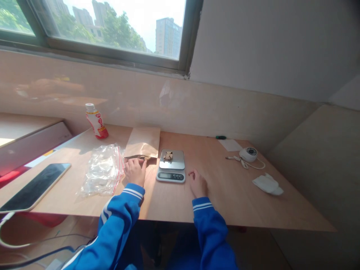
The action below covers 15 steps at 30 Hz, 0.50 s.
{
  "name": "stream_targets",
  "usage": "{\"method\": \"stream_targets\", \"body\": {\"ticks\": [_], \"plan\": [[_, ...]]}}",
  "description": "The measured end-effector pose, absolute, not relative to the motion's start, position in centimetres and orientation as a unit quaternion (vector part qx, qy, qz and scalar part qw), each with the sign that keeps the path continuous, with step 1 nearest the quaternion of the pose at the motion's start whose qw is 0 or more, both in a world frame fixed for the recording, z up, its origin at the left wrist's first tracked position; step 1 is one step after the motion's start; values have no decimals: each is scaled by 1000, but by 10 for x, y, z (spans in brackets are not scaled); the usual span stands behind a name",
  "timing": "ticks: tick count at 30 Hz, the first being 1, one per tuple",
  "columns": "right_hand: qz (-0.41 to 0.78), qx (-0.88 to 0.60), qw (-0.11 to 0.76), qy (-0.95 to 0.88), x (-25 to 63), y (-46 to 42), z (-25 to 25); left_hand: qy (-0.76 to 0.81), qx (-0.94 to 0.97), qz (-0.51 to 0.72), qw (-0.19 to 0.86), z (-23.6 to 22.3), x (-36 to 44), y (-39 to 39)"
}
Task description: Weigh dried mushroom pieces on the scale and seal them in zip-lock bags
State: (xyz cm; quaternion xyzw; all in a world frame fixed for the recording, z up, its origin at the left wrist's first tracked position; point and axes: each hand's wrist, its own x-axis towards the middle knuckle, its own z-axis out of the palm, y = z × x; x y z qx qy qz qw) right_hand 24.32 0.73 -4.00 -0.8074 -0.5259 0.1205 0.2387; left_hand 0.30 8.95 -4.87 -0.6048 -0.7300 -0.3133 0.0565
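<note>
My left hand lies at the lower edge of a flat kraft paper bag, its fingertips on the paper. I cannot tell whether it grips the bag. To its right stands a digital kitchen scale with a steel pan and a lit display. A small crumpled brown piece sits on the pan. My right hand rests on the wooden desk just right of the scale, fingers curled, holding nothing. A clear zip-lock plastic bag lies left of my left hand.
A smartphone lies at the desk's left edge, and a bottle with a red label stands at the back. On the right are a white round device with cable, a white cloth, a paper sheet and a green marker.
</note>
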Motion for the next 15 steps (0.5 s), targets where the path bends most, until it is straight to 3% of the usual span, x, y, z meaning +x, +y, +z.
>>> {"method": "stream_targets", "body": {"ticks": [8,15], "plan": [[119,-803,244,-531,244,8,-40,-731,-499,-423,-193,-57,-8,91],[122,-806,238,-528,243,7,-40,-631,-330,-561,-421,-59,-15,90]]}}
